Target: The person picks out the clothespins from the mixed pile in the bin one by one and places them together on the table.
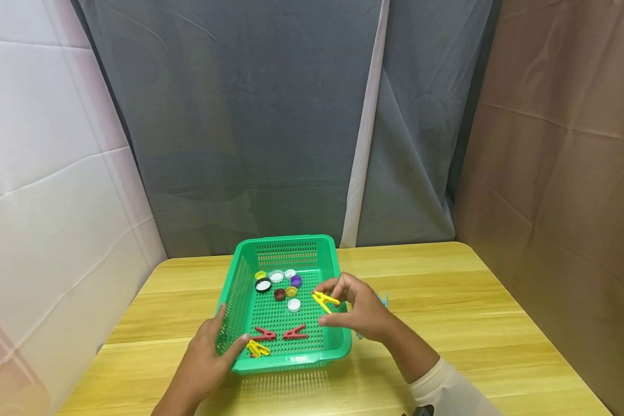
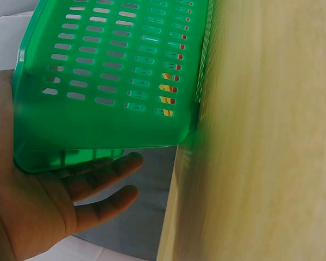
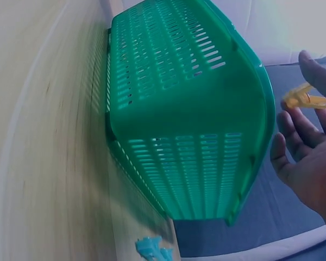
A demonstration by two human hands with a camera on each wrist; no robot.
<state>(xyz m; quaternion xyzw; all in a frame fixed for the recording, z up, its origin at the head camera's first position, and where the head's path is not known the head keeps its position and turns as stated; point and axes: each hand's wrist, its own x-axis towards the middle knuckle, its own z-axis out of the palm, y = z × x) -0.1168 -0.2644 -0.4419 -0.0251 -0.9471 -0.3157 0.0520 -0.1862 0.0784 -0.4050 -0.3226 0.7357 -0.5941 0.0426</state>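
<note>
A green plastic basket stands on the table. At its near left corner my left hand rests on the rim, thumb over the inside; in the left wrist view its other fingers extend loosely outside the wall. Over the basket's right side my right hand holds a yellow clothespin at its fingers, the thumb spread below. Two red clothespins and some yellow clothespins lie on the basket floor near the front, the yellow ones close to my left thumb.
Several bottle caps lie toward the basket's back, among them a black-rimmed cap, a purple cap and a white cap. Light blue clothespins lie on the wooden table right of the basket. A grey curtain hangs behind.
</note>
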